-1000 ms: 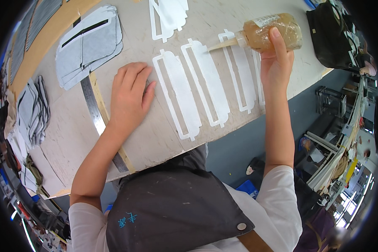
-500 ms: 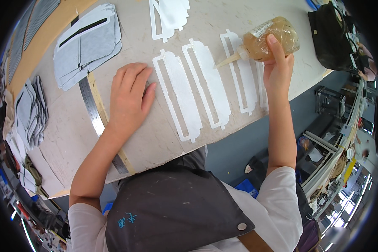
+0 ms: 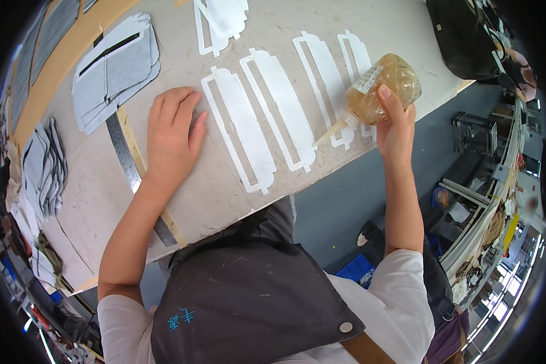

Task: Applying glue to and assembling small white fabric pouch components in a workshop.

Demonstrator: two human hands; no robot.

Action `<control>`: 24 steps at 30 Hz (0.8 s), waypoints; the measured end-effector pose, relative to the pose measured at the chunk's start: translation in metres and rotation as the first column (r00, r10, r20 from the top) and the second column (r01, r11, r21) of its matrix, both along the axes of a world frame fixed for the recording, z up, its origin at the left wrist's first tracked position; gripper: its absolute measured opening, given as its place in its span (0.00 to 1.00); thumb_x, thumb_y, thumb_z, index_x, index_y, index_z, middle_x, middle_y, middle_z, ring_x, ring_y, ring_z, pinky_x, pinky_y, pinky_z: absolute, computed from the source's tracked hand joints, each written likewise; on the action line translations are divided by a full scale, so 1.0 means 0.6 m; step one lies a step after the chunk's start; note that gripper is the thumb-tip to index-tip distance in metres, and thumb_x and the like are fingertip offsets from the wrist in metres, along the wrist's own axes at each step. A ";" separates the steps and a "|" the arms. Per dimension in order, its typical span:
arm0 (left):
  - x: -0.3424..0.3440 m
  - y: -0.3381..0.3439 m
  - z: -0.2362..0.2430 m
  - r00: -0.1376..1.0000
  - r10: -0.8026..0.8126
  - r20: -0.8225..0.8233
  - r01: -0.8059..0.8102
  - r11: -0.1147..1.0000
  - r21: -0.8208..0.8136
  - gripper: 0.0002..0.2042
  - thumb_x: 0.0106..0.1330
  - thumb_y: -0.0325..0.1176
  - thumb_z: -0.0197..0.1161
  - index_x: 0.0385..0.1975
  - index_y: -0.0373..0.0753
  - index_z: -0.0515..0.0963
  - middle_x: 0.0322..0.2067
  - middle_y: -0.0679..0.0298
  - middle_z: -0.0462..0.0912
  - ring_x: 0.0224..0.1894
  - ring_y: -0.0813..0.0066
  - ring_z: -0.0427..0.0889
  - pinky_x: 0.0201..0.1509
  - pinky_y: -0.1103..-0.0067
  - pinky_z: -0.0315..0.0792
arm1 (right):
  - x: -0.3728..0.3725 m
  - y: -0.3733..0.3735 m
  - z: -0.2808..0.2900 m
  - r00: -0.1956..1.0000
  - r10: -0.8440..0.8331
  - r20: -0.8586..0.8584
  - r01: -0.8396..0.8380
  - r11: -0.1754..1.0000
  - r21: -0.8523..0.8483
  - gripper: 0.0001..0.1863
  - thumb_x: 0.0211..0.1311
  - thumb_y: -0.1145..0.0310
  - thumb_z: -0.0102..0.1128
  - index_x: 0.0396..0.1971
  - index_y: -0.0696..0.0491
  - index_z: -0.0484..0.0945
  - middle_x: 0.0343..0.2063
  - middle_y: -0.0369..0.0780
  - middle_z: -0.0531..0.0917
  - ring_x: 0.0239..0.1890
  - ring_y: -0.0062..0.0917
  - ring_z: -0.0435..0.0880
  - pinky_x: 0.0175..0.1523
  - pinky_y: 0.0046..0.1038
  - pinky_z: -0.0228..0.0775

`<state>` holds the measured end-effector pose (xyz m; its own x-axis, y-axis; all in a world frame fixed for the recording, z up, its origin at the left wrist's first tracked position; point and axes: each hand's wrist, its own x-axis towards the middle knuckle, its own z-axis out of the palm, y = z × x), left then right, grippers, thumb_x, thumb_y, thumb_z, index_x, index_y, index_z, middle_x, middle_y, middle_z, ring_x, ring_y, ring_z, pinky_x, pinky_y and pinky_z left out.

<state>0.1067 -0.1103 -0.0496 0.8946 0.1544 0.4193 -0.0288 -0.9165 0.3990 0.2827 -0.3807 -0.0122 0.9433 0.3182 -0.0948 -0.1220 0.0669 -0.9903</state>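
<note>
My right hand (image 3: 395, 130) is closed around a squeeze bottle (image 3: 387, 85) of amber liquid, wrapped in clear film and tilted downward. Its long, narrow nozzle (image 3: 330, 133) points down to the left, and the tip is at the right edge of a white cut-out panel (image 3: 285, 115), near that panel's close end. To the left lies another white panel (image 3: 242, 127) with a long slot. My left hand (image 3: 175, 136) rests on the table beside it, fingers loosely bent, thumb apart, holding nothing visible. Two more slotted panels (image 3: 327, 73) lie to the right, one partly behind the bottle.
A stack of grey pieces (image 3: 118, 67) lies at the far left, beside a metal ruler (image 3: 122, 148) on the table (image 3: 224, 206). More white cut-outs (image 3: 224, 24) lie at the back. Grey folded pieces (image 3: 42, 170) sit at the left edge, a black bag (image 3: 467, 36) at far right.
My right hand has brought the bottle toward me, its nozzle tip travelling down along the second panel's right edge. My left hand stays resting on the table. The whole view has shifted slightly.
</note>
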 end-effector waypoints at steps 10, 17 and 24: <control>-0.005 -0.003 0.010 0.998 0.018 -0.060 -0.015 0.999 0.044 0.15 0.54 0.21 0.64 0.43 0.29 0.75 0.46 0.54 0.76 0.48 0.55 0.74 0.53 0.68 0.68 | 0.095 0.009 -0.002 1.000 -0.018 -0.007 0.019 0.959 0.282 0.20 0.63 0.62 0.61 0.48 0.59 0.72 0.42 0.40 0.79 0.45 0.24 0.80 0.51 0.30 0.74; -0.010 -0.009 0.015 0.993 0.040 -0.110 -0.039 0.999 0.008 0.16 0.54 0.21 0.64 0.44 0.31 0.76 0.47 0.54 0.76 0.51 0.55 0.73 0.55 0.69 0.68 | 0.159 0.073 -0.008 0.988 -0.026 0.152 -0.007 0.977 0.211 0.20 0.62 0.63 0.64 0.47 0.59 0.74 0.44 0.39 0.80 0.46 0.23 0.80 0.55 0.29 0.72; -0.012 -0.008 0.014 0.991 0.035 -0.130 -0.035 0.999 -0.001 0.17 0.53 0.21 0.65 0.45 0.31 0.76 0.48 0.54 0.76 0.52 0.55 0.73 0.56 0.68 0.67 | 0.176 0.095 -0.020 0.983 -0.028 0.181 -0.004 0.985 0.173 0.22 0.60 0.63 0.66 0.49 0.60 0.74 0.44 0.39 0.80 0.46 0.23 0.80 0.52 0.28 0.73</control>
